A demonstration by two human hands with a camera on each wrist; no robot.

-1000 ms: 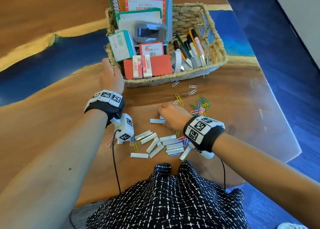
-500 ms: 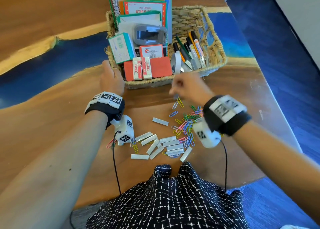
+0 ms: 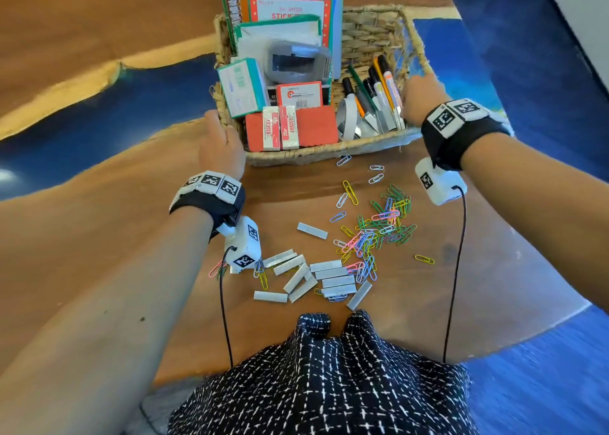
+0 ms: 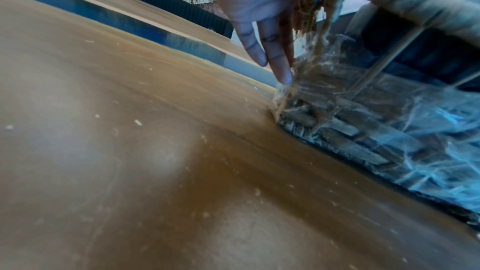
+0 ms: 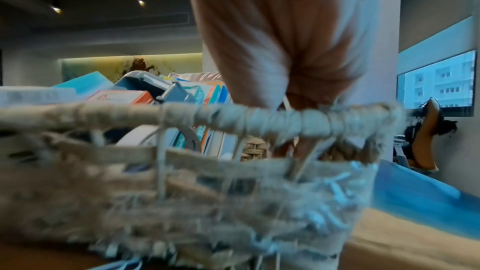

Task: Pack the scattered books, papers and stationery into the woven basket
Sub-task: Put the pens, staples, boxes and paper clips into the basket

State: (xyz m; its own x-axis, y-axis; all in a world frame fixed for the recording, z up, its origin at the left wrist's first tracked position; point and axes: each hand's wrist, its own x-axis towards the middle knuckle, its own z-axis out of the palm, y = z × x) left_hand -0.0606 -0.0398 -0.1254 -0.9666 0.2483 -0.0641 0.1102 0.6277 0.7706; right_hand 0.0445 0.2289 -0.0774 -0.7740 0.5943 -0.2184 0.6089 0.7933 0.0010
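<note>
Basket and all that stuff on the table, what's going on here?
A person is packing stationery into a woven basket. Their left hand rests against its left corner, fingers straight. Their right hand reaches over the near right rim beside the markers; what it holds, if anything, is hidden. Books, erasers and a stapler are already inside. Paper clips and staple strips lie loose on the table.

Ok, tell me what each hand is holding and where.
The left hand rests straight fingers against the woven basket's near left corner. The right hand reaches over its right rim; any grip is hidden.
</note>
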